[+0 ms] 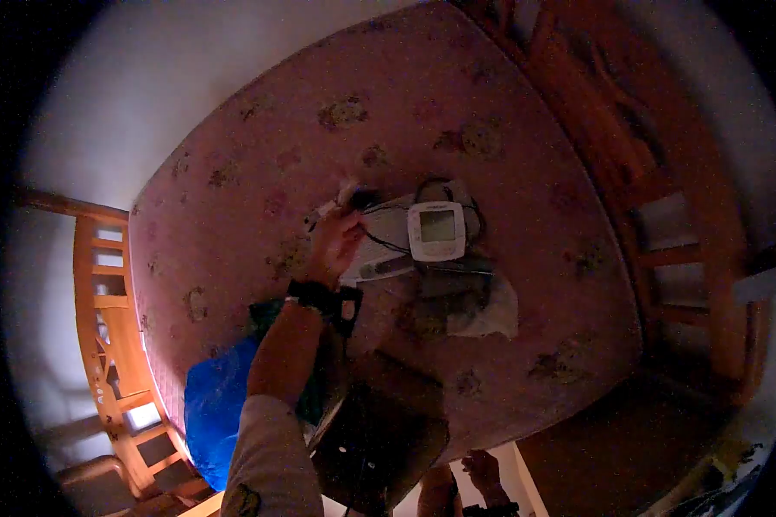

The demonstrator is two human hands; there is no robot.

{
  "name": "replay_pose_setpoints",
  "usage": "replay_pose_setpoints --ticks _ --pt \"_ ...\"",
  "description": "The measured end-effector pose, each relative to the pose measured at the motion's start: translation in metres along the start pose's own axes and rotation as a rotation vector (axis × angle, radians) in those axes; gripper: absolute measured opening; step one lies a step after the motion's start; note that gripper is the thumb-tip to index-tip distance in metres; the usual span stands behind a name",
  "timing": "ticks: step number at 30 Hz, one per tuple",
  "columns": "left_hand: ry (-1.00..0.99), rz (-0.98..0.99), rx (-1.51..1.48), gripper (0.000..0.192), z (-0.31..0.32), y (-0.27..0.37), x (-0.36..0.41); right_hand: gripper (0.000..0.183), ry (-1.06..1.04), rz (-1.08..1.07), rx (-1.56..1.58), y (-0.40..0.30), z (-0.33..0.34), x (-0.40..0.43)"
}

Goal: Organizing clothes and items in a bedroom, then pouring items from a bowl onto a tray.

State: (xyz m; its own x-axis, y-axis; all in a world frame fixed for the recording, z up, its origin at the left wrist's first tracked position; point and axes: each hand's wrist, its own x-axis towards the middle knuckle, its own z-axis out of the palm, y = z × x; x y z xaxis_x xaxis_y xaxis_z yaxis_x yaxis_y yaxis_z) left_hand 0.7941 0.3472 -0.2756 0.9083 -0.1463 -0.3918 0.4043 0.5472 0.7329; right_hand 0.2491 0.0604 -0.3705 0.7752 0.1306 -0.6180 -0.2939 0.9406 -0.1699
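Note:
My left hand (337, 244) reaches over the bed from the lower left, a black band on its wrist. Its fingers are closed around thin dark cable (388, 244) that runs towards a white monitor (436, 231) with a grey screen, apparently a blood pressure monitor. Beside the fingertips is a blurred dark piece (364, 198), too dim to name. The monitor rests on whitish sheets or packaging (383, 226), with more dark cord looped behind it. Low in the picture, past the bed's near edge, my right hand (482, 470) hangs with bent fingers; its grip is unclear in the dimness.
A pink floral cover (388, 129) spreads over the bed. Clear plastic (485, 313) lies just nearer than the monitor. A blue bag (215, 394) and a dark box or bag (381, 433) are close to me. Wooden bed ends (119, 342) stand at left and right.

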Motion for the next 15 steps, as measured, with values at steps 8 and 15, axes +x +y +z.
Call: replay_pose_setpoints --ticks 8,15 --pt "0.032 0.021 0.063 0.023 0.002 0.017 -0.078 0.022 0.292 -0.055 -0.570 0.002 0.018 0.022" --pt "-0.047 0.054 -0.009 0.021 -0.023 0.007 -0.106 0.020 0.034 0.076 -1.624 -0.025 0.041 0.034"
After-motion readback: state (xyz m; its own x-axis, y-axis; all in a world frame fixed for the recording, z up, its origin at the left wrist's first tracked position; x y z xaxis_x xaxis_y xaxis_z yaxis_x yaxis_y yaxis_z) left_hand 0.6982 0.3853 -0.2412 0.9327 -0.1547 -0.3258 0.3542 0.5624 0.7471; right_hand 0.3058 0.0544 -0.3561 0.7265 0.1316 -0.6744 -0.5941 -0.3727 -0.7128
